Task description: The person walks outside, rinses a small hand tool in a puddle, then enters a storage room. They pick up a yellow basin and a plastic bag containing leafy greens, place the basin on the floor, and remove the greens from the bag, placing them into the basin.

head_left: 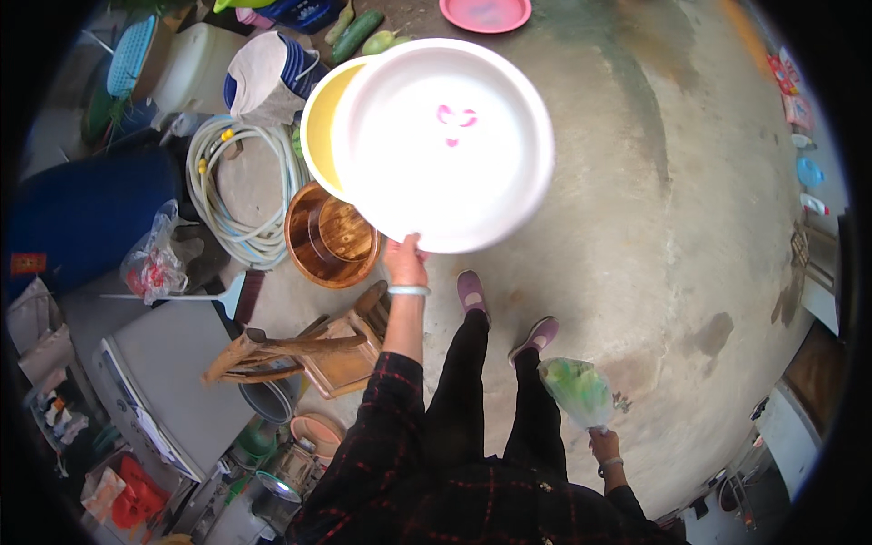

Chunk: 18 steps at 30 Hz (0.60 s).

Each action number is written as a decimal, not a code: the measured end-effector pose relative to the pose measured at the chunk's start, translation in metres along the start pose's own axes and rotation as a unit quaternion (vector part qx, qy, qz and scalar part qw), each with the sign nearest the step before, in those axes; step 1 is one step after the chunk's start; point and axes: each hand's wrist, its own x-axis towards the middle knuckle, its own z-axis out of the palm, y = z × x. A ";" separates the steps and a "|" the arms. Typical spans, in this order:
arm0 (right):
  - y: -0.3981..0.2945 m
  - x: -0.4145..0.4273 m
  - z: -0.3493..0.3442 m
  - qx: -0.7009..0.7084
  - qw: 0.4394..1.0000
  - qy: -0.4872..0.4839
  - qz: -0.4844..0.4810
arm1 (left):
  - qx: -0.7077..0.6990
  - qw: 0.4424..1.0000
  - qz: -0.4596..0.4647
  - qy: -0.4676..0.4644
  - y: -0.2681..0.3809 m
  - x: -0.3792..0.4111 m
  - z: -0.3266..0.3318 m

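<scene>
My left hand [406, 262] grips the near rim of a large white plastic basin [446, 197], with the thumb on top of the rim. Pink marks show on the basin's bright inside. Partly hidden behind it on the left is a yellow basin [322, 126]; whether my fingers hold that one too cannot be told. Low on the right, my right hand [604, 446] is closed on the gathered neck of a clear plastic bag [578, 392] with green contents, probably vegetables.
A wooden bucket [330, 238], a coiled hose [204, 194] and a wooden chair [340, 361] stand on my left. Beyond the basins, cucumber-like vegetables [357, 34] and a pink basin [485, 15] lie on the concrete floor [613, 225]. Bottles [809, 172] line the far right.
</scene>
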 end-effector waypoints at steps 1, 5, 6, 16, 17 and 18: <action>-0.002 0.002 -0.003 -0.002 1.000 -0.010 0.014 | 0.027 0.999 0.000 -0.018 -0.014 -0.010 -0.001; 0.016 0.011 -0.004 0.030 0.998 -0.014 0.049 | 0.060 0.994 -0.063 -0.067 -0.094 -0.035 0.021; 0.023 0.015 -0.004 0.046 0.998 -0.006 0.051 | 0.099 0.991 -0.066 -0.066 -0.125 -0.028 0.020; 0.024 0.013 -0.002 0.091 0.992 0.006 0.092 | 0.307 0.950 -0.051 0.025 -0.302 0.075 0.011; 0.023 0.010 0.000 0.086 0.991 0.007 0.101 | 0.299 0.950 -0.083 0.023 -0.307 0.081 0.012; 0.021 0.009 0.001 0.077 0.991 0.007 0.111 | 0.290 0.950 -0.117 0.025 -0.312 0.088 0.007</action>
